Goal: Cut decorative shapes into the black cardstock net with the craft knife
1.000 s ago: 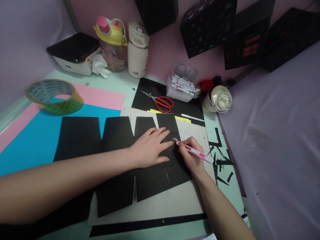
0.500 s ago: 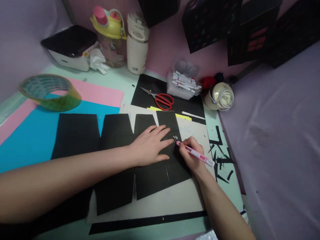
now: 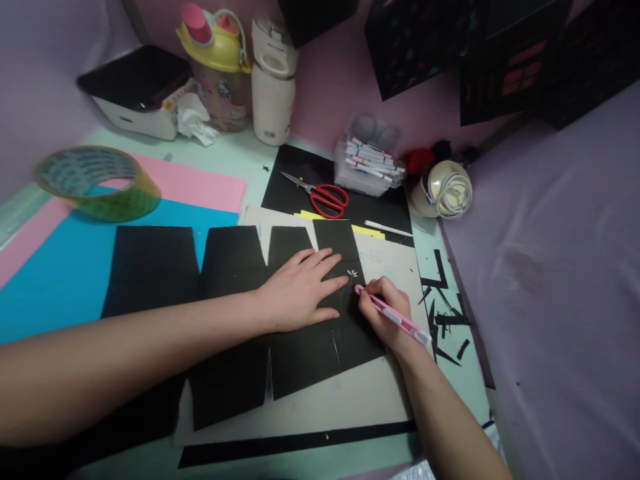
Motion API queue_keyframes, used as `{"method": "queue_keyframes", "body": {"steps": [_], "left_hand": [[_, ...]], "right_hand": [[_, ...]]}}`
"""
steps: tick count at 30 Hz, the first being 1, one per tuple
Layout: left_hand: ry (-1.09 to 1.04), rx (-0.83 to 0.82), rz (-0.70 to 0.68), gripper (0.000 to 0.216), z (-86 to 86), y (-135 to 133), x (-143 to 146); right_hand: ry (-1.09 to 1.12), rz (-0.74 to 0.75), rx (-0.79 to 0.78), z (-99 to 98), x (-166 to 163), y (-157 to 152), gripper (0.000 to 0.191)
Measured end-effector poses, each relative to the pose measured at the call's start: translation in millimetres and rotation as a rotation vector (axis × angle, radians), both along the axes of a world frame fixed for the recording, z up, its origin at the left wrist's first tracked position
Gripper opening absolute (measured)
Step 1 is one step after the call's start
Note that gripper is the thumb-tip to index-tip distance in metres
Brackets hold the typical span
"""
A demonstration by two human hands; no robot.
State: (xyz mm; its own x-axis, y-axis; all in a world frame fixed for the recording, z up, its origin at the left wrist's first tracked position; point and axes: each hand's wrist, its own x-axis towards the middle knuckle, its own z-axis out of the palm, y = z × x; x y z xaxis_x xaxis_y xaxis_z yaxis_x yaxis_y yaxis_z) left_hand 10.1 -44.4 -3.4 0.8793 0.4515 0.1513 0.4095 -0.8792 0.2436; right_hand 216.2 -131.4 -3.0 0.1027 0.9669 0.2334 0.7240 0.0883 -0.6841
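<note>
My left hand point(image 3: 303, 290) lies flat on a sheet of black paper point(image 3: 233, 277), fingers spread, holding nothing. The paper has notches along its top and bottom edges. In a pen-like grip, my right hand point(image 3: 387, 307) holds a slim pink craft knife point(image 3: 399, 316) with a white end. Its front end meets the paper just below a small cluster of white petal-shaped openings point(image 3: 353, 273); the blade itself is too small to make out. A thin pale slit point(image 3: 335, 346) shows lower on the paper. Beneath lies a pale board point(image 3: 345, 393).
Red-handled scissors point(image 3: 327, 199) and a white pen point(image 3: 387, 229) lie behind the paper. A box of markers point(image 3: 367, 167) stands at the back. A tape roll point(image 3: 145, 200) is at left, on blue paper point(image 3: 65, 267). Black scraps point(image 3: 453, 320) lie to the right.
The front of the craft knife has shifted slightly right and down, away from the petal-shaped openings, which show more plainly. My left hand stays in place on the paper.
</note>
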Motion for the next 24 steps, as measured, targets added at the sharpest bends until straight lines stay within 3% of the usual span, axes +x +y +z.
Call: {"method": "queue_keyframes", "body": {"steps": [18, 24], "left_hand": [[0.005, 0.003, -0.002, 0.058, 1.3, 0.4, 1.0], [-0.016, 0.017, 0.0, 0.057, -0.1, 0.5, 0.2]], "right_hand": [[-0.067, 0.159, -0.049, 10.8, 10.8, -6.9, 0.022], [0.079, -0.05, 0.074, 11.0, 9.3, -3.1, 0.014]]}}
